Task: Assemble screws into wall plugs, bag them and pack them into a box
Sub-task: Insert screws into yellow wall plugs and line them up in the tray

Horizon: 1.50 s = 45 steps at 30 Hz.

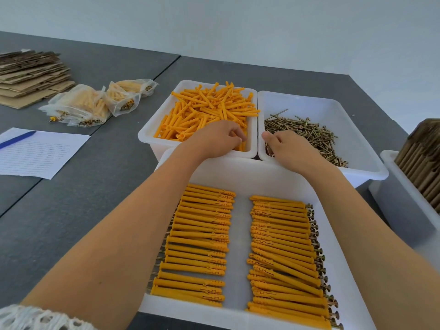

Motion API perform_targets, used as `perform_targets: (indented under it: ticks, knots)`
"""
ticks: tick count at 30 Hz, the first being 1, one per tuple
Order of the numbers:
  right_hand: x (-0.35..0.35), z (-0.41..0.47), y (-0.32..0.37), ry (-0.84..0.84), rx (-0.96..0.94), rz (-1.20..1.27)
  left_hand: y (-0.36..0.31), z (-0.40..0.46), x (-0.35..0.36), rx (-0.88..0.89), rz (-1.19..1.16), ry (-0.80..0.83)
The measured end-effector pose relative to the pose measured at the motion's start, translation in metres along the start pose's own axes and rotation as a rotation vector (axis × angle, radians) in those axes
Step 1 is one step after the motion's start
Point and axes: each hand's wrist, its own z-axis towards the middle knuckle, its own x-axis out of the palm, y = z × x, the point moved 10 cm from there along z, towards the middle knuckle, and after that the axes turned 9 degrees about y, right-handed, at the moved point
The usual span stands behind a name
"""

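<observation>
here the left hand (pixel 215 136) curls its fingers (pixel 238 136) down among the loose orange wall plugs (pixel 207 108), whether clamped on one i cannot tell; the right hand (pixel 285 146) reaches into the brass screws (pixel 307 134) just beyond its hidden fingers, grip unclear.

Orange wall plugs (pixel 209 108) fill a white tub (pixel 148 129) at 12 o'clock; brass-coloured screws (pixel 307 136) lie at 1 o'clock. The desk (pixel 71 198) is dark grey. Blue-lined white paper (pixel 40 152) carries a blue pen (pixel 16 139) at 9 o'clock.

Dark grey table (pixel 71 210), pale wall (pixel 262 25)
</observation>
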Motion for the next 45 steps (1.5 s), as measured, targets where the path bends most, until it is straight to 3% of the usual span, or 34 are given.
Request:
perform_targets:
  ticks: [6,8,12,16,20,27,31,34,38,45]
  knots:
    - [-0.021,-0.005,0.001,-0.177,-0.058,0.140,-0.001,-0.009,-0.027,0.093,-0.158,-0.275]
    - [-0.019,-0.005,0.001,-0.147,-0.067,0.169,-0.002,-0.013,-0.034,0.113,-0.188,-0.337]
    - [-0.001,-0.006,0.014,0.070,-0.130,0.098,-0.001,-0.016,-0.039,0.121,-0.220,-0.388]
    - [0.008,-0.007,0.015,0.163,-0.124,0.070,-0.001,-0.017,-0.039,0.115,-0.215,-0.391]
    - [-0.009,-0.008,0.013,0.021,-0.119,0.144,0.001,-0.016,-0.037,0.087,-0.236,-0.365]
    - [-0.057,-0.026,-0.001,-0.406,-0.118,0.727,-0.007,-0.015,-0.030,0.097,-0.178,-0.277]
    - [-0.062,-0.032,-0.014,-0.510,-0.115,1.152,-0.006,-0.013,-0.027,0.075,-0.174,-0.259]
    - [-0.056,-0.032,-0.019,-0.501,-0.079,1.315,-0.004,-0.012,-0.027,0.063,-0.170,-0.251]
    - [-0.039,-0.027,-0.012,-0.364,-0.040,1.397,-0.003,-0.010,-0.025,0.054,-0.165,-0.234]
    - [-0.023,-0.025,0.015,-0.259,-0.024,1.204,0.001,-0.006,-0.017,0.032,-0.128,-0.167]
